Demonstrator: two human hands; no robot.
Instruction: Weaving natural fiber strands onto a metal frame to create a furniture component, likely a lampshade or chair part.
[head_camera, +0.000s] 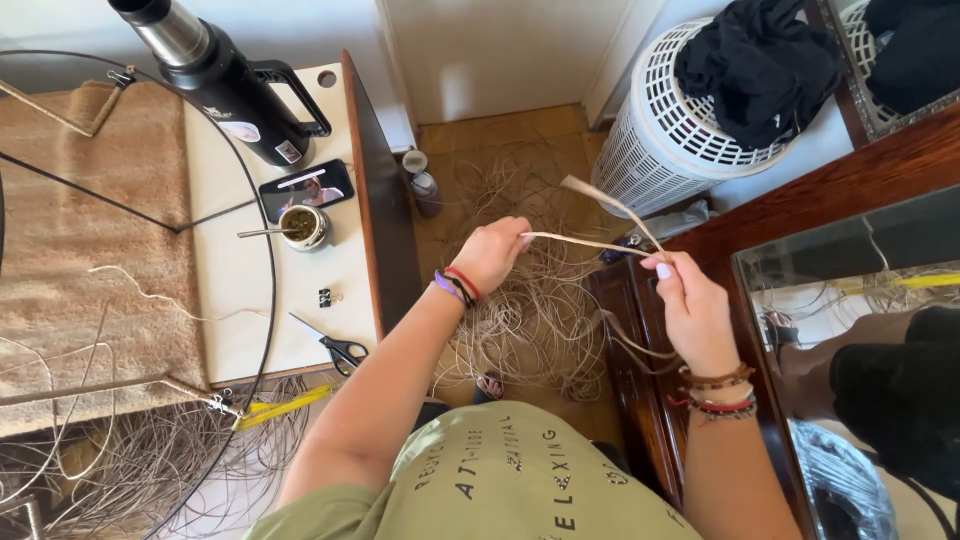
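**A flat straw strand stretched between two hands**

Head view. Just right of the frame's centre, the left hand (492, 252) is closed on one end of a thin, pale tan strip of flat raffia-like fibre (585, 243), and the right hand (690, 305) pinches it further along between thumb and fingertips. The loose tip sticks up and to the left above the right hand. By its look the strand is very light, limp and papery: it probably bends wherever it is unsupported and may split lengthwise if tugged hard, so a gentle pinch close to the working point, one hand at each side, seems the surest hold.

Below the hands, a tangled heap of the same tan fibre (530, 320) covers the wooden floor (more of it spreads across the lower left corner).

Containers: a white perforated plastic laundry basket (665, 140), upper right, is stuffed with dark clothing (760, 60). On the white tabletop (240, 300) at left stand a black and steel vacuum flask (225, 85) and a small round cup (303, 226) that seems to hold green herb and a metal straw. Black-handled scissors (335, 345) lie near the table's edge.
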